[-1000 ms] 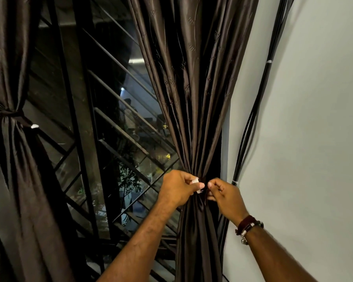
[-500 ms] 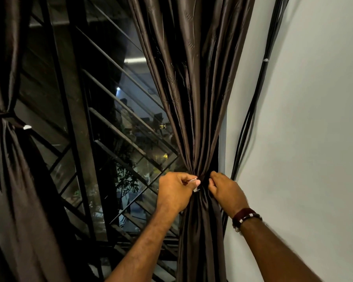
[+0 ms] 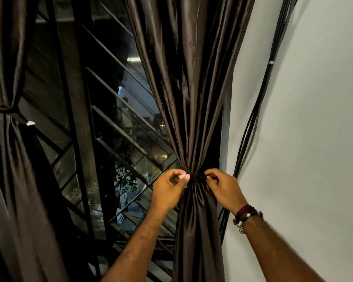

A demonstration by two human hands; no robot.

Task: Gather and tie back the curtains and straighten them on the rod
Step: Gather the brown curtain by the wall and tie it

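Here I have both hands at the cinched waist of the right curtain (image 3: 194, 123), beside the wall (image 3: 314, 119): left hand (image 3: 168, 189) pinching a small white piece, right hand (image 3: 225, 187) curled onto the folds, and this satiny cloth looks soft and slippery, best gripped right at the gather.

No text, label, brand, number or sign can be read anywhere in view. The brown curtain (image 3: 192, 98) carries only a faint woven motif above the fingers (image 3: 184, 177), with no letters in it. The small white piece pinched at those fingers is too small and blurred to show any marking. The bracelet (image 3: 247, 213) on the wrist below the other hand's fingers has metal beads, with no lettering that can be made out.
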